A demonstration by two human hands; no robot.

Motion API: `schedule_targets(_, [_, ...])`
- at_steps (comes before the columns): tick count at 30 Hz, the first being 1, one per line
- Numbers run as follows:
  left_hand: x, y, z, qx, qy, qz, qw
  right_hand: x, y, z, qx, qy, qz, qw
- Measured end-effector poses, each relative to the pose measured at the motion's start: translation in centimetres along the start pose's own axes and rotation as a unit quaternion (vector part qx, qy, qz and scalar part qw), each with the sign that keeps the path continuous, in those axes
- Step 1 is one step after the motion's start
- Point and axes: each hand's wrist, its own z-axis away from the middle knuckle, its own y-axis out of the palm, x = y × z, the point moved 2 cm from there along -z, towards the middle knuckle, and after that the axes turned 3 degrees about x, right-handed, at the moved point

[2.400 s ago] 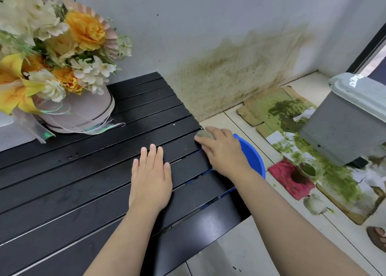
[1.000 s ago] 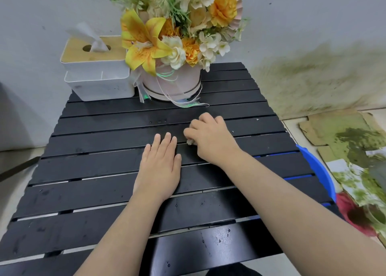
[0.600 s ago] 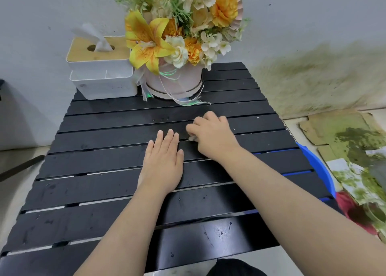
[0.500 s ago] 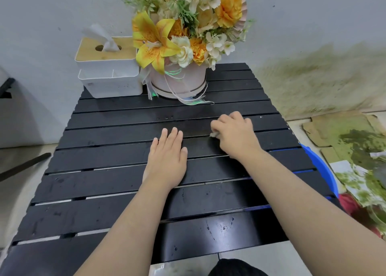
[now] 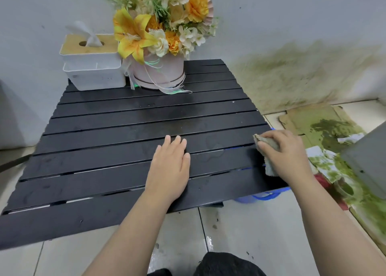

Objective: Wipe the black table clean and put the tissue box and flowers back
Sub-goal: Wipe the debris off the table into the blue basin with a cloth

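Observation:
The black slatted table (image 5: 108, 133) fills the middle of the head view, with wet streaks on its slats. My left hand (image 5: 169, 167) lies flat and empty on the table, fingers together. My right hand (image 5: 286, 152) grips a crumpled beige cloth (image 5: 269, 146) at the table's right edge. At the back of the table stands a white tissue box (image 5: 94, 66) with a wooden lid and a tissue sticking out. Right beside it is a pink round box of yellow, orange and white flowers (image 5: 160, 29).
A blue basin (image 5: 263, 196) sits on the floor under the table's right edge. Green-stained cardboard (image 5: 325, 125) and paper scraps lie on the tiles at right, next to a grey bin (image 5: 367, 163). The wall behind carries a green stain. White floor tiles lie in front.
My right hand has slid the cloth from the table's middle to its right edge. My left hand has stayed flat in place. The view has pulled back and down a little.

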Motion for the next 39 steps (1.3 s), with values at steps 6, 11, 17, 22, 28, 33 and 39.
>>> schedule_targets(6, [0.9, -0.2, 3.5, -0.016, -0.019, -0.091, 0.996, -2.0, -0.8, 2.6, 0.063, 0.025, 0.151, 0.986])
schedule_targets(11, [3.7, -0.5, 5.6, 0.018, -0.051, -0.152, 0.987, 2.6, 2.3, 3.7, 0.000, 0.011, 0.167, 0.986])
schedule_targets(17, [3.8, -0.3, 5.4, 0.028, -0.055, -0.141, 0.988, 10.5, 9.0, 6.8, 0.129, -0.249, 0.149, 0.948])
schedule_targets(22, [3.9, -0.2, 5.3, 0.018, -0.049, -0.144, 0.988, 2.8, 2.2, 5.4, 0.011, -0.081, 0.196, 0.977])
schedule_targets(28, [3.9, -1.1, 5.2, 0.038, -0.048, -0.045, 0.997, 11.5, 8.6, 7.2, 0.041, -0.165, 0.193, 0.966])
schedule_targets(33, [8.8, -6.5, 8.2, 0.000, -0.077, -0.003, 0.997, 13.4, 10.7, 8.2, 0.104, -0.237, 0.184, 0.948])
schedule_targets(39, [17.1, -8.6, 12.0, -0.016, -0.123, -0.103, 0.987, 13.8, 10.1, 8.1, 0.020, -0.135, 0.200, 0.970])
